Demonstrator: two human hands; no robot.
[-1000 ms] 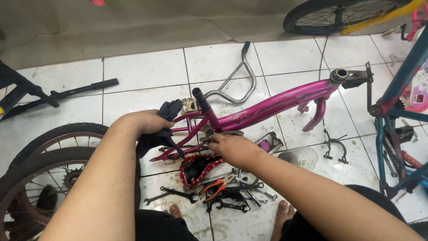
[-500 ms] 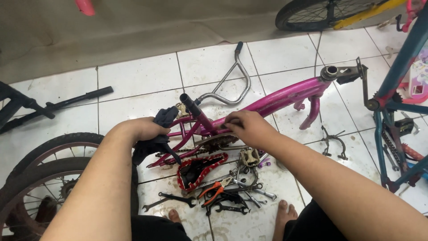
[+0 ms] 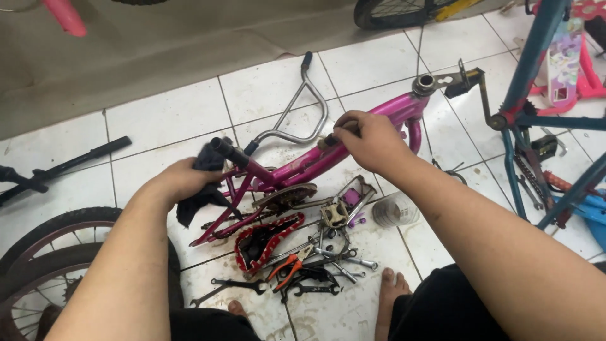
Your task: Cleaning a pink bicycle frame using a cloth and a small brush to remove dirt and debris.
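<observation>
Tools (image 3: 309, 268) lying nearest, at 6 o'clock on tiled floor (image 3: 158, 113): orange-handled pliers (image 3: 285, 265), dark spanners, red-edged chain guard (image 3: 265, 237). Tyres (image 3: 38, 265) resting at 8 o'clock. Left hand (image 3: 180, 180) at 9 o'clock, fingers closing on dark rag (image 3: 205, 183) against seat tube end. Pink bike frame (image 3: 315, 161) lying centre, running toward 2 o'clock. Right hand (image 3: 372, 139) at 1 o'clock, fingers curling over top tube, pinching small dark piece; kind unclear. Chrome handlebar (image 3: 297, 110) lying at 12 o'clock beyond.

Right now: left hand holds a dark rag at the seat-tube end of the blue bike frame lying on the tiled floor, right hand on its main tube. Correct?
Not quite: the head view shows the frame lying on the tiled floor is a pink bike frame, not blue. The left hand does hold the dark rag; the right hand is on its main tube.
</observation>
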